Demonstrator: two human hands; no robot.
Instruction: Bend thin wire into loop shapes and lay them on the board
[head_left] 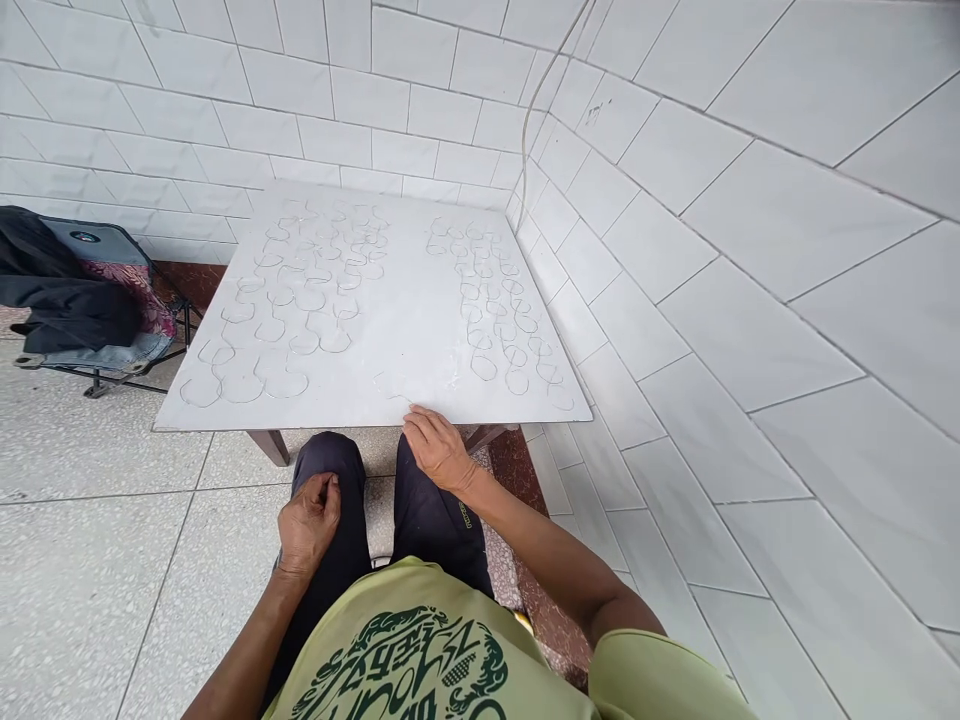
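Observation:
My right hand (436, 447) is at the near edge of the white tabletop (412, 310), fingertips pressed together at the end of a thin curved strand (396, 396). Whether that strand is wire or thread cannot be made out. My left hand (310, 522) rests over my left knee, thumb and fingers pinched together; anything held in them is too small to see. Many similar thin loops lie on the tabletop, with a larger group of loops (283, 382) on the left and a narrower group of loops (484, 368) on the right.
White tiled walls (720, 330) meet behind and to the right of the table. A cable (524, 150) hangs down the corner. On the left stands a folding chair (142, 350) with dark clothing (67, 290) over it. A table leg (268, 447) shows near my left knee.

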